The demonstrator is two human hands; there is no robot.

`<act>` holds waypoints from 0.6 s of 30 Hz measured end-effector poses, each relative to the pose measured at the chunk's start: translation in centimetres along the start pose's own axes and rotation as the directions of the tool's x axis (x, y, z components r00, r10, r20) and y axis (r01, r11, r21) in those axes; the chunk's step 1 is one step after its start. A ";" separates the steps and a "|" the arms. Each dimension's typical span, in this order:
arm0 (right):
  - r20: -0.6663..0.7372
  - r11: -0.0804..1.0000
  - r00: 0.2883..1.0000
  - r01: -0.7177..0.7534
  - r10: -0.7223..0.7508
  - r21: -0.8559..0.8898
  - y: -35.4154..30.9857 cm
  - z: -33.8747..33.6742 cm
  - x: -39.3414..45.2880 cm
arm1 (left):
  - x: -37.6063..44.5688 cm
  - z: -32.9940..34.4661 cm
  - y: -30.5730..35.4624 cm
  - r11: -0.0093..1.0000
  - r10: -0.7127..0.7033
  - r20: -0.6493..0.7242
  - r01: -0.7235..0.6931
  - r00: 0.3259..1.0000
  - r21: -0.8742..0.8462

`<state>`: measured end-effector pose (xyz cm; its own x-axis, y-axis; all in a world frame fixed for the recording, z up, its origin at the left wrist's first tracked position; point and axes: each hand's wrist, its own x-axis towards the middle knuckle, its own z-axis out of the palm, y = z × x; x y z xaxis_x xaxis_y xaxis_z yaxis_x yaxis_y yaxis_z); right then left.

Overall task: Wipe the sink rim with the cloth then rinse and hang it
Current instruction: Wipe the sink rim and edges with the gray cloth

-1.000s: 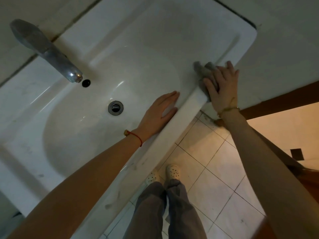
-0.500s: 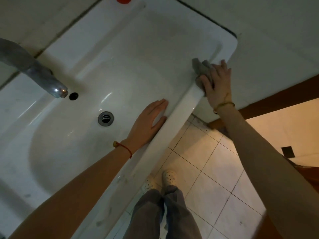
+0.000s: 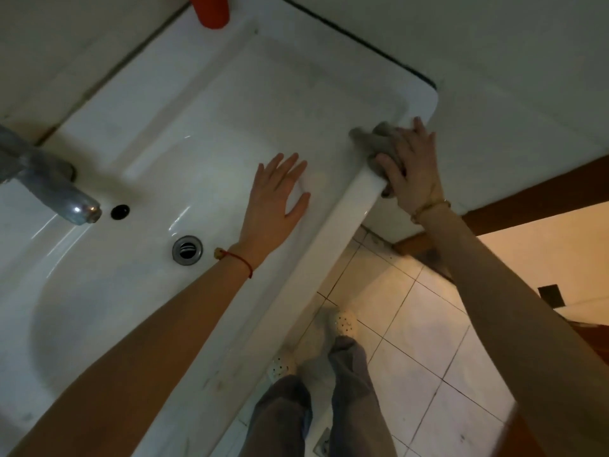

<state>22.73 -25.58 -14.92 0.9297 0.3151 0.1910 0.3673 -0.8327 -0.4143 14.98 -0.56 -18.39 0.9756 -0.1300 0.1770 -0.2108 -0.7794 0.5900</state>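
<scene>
A white sink (image 3: 333, 232) fills the left of the view, its front rim running diagonally toward its right corner. My right hand (image 3: 413, 169) presses a grey cloth (image 3: 375, 143) onto the rim close to that corner, fingers spread over the cloth. Part of the cloth is hidden under the palm. My left hand (image 3: 275, 202) lies flat and open inside the basin against the front wall, holding nothing.
A metal tap (image 3: 49, 183) juts in from the left above the overflow hole (image 3: 120, 211) and the drain (image 3: 187, 250). A red object (image 3: 212, 9) stands on the sink's back ledge. White wall lies right of the sink. Below are floor tiles (image 3: 418, 324) and my feet.
The view has shifted, bringing the red object into sight at the top. My right hand and the cloth have slid a little along the rim toward the corner. My left hand has stayed flat in the basin.
</scene>
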 end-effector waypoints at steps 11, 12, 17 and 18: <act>0.150 0.889 0.877 0.447 -0.457 0.096 2.3 -0.9 0.3 | 5.3 2.6 -0.2 0.980 -0.140 -0.072 0.148 0.988 0.132; 0.181 0.884 0.866 0.461 -0.466 0.071 3.3 -1.2 2.0 | 5.2 2.7 -0.2 0.979 -0.154 -0.080 0.163 0.985 0.126; 0.111 0.981 0.976 0.192 -0.187 -0.032 5.4 -1.5 7.1 | 5.4 2.8 0.0 0.966 -0.149 -0.118 0.170 0.982 0.195; 0.106 0.978 0.974 0.204 -0.199 -0.035 5.0 -1.3 6.4 | 5.4 2.7 0.0 0.968 -0.139 -0.116 0.160 0.983 0.193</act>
<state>30.47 -28.30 -14.64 0.8355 0.5211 0.1741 0.5479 -0.7663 -0.3357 20.42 -2.97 -19.58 0.9817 0.0520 0.1834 -0.0363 -0.8935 0.4477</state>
